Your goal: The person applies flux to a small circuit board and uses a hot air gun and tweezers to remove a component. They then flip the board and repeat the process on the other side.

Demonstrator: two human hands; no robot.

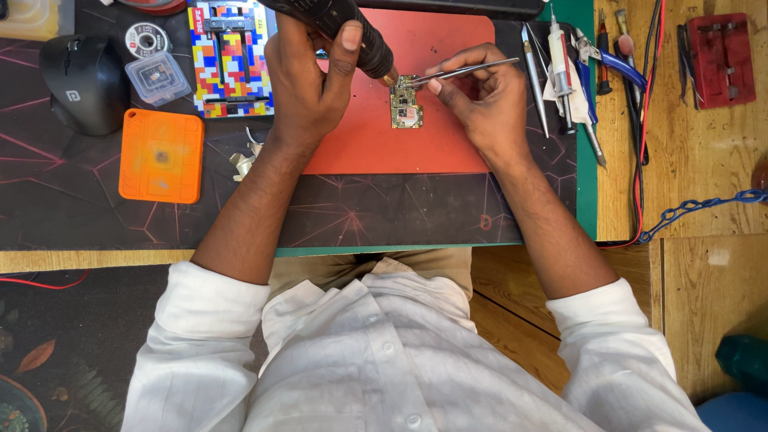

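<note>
A small green circuit board [406, 107] lies on a red mat [376, 144] at the desk's middle. My left hand [308, 80] grips a black hot-air tool [344, 24] whose metal nozzle tip points down at the board's top edge. My right hand [480, 100] pinches thin metal tweezers [464, 72], with the tips resting at the board's upper right corner. Both hands hover close over the board, almost touching each other.
An orange pad [162, 155], a black mouse [84, 80], a small clear box [158, 78], a solder spool [147, 38] and a colourful board holder [230, 60] lie left. Spare tweezers, a syringe and blue pliers [612, 64] lie right, beside cables [640, 160] and a red jig [722, 60].
</note>
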